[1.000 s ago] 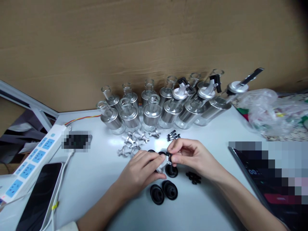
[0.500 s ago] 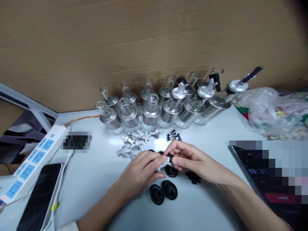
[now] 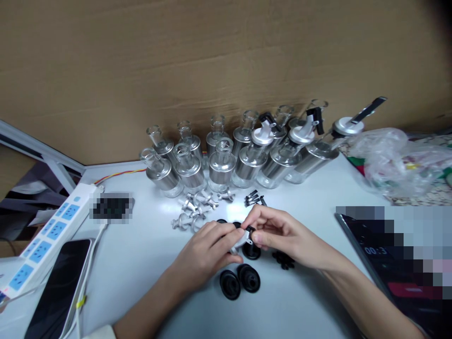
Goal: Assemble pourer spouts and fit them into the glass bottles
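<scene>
My left hand (image 3: 208,254) is closed around a silver pour spout (image 3: 242,239), whose body is partly hidden by the fingers. At the spout's tip, my right hand (image 3: 277,230) pinches a small black flap (image 3: 250,229) between thumb and fingers. Two black ribbed stoppers (image 3: 240,281) lie just below the hands, and another black stopper (image 3: 251,253) shows beneath the spout. More black pieces are half hidden behind my left fingers. A cluster of small black parts (image 3: 283,260) lies under my right wrist.
Loose silver spouts (image 3: 192,207) and slim black flaps (image 3: 253,198) lie beyond the hands. Behind them stand rows of glass bottles (image 3: 221,165), three with spouts fitted. A power strip (image 3: 49,235) and phone (image 3: 58,287) are left; a timer phone (image 3: 374,263) and plastic bag (image 3: 391,155) are right.
Both hands stay in nearly the same place. The black flap at the spout's tip has tilted slightly under my right fingers.
</scene>
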